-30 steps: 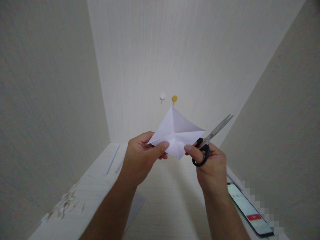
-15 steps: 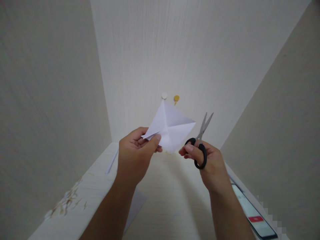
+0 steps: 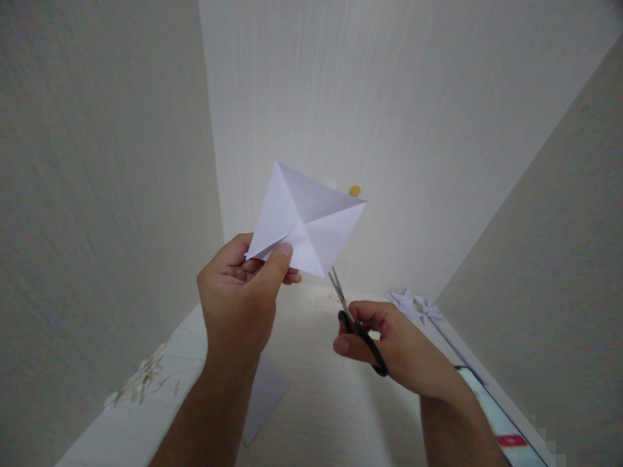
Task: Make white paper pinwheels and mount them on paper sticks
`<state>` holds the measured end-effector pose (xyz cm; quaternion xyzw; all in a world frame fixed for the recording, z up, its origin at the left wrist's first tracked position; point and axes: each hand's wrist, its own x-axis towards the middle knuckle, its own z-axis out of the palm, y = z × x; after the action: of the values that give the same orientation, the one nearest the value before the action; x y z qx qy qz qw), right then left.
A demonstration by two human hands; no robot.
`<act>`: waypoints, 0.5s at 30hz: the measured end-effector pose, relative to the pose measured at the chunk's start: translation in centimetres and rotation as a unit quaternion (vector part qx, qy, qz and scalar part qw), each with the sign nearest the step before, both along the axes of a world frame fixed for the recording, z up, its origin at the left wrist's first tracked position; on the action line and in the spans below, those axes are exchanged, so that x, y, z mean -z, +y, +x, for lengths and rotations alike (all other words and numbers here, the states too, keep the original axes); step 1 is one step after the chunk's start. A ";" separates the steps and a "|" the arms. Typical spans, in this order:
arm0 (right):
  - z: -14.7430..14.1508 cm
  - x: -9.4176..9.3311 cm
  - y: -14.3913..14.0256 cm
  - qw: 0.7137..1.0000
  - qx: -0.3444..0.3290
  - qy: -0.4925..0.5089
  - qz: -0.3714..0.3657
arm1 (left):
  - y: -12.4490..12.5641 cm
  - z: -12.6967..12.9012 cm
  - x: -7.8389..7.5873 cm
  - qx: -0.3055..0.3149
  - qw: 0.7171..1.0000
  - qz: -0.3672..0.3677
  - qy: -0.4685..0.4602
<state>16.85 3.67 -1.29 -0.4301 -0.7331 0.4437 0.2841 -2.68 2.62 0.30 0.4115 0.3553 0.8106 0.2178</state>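
Observation:
My left hand (image 3: pixel 238 292) pinches the lower left corner of a white square of paper (image 3: pixel 304 217) with two diagonal creases, held up in front of the wall. My right hand (image 3: pixel 389 347) grips black-handled scissors (image 3: pixel 357 327) lower down. The blades point up and to the left, and their tip reaches the paper's bottom corner. I cannot tell whether the blades touch the paper.
A pale table top (image 3: pixel 321 395) sits between three light walls. A phone (image 3: pixel 501 425) with a lit screen lies at the right edge. White folded paper shapes (image 3: pixel 416 303) rest at the back right, a loose sheet (image 3: pixel 265 399) near my left forearm, and scraps (image 3: pixel 146 379) on the left.
My left hand has lifted the paper higher and to the left. My right hand has dropped and turned the scissors, whose blades pointed up and right, to point up at the paper's bottom corner.

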 end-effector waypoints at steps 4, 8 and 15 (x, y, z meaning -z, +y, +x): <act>-0.2 -0.2 -0.1 1.000 -0.001 -0.008 0.009 | 0.0 0.1 -0.1 0.006 1.000 -0.003 -0.001; 0.0 -0.1 0.0 1.000 0.001 0.010 0.018 | 0.0 0.2 -0.2 -0.005 1.000 0.004 -0.007; -0.1 -0.1 0.0 0.999 0.009 0.003 0.037 | -0.1 0.3 -0.4 -0.015 1.000 0.004 -0.010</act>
<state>16.75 3.63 -1.16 -0.4244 -0.7443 0.4154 0.3055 -2.38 2.57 0.67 0.3986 0.3560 0.8194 0.2075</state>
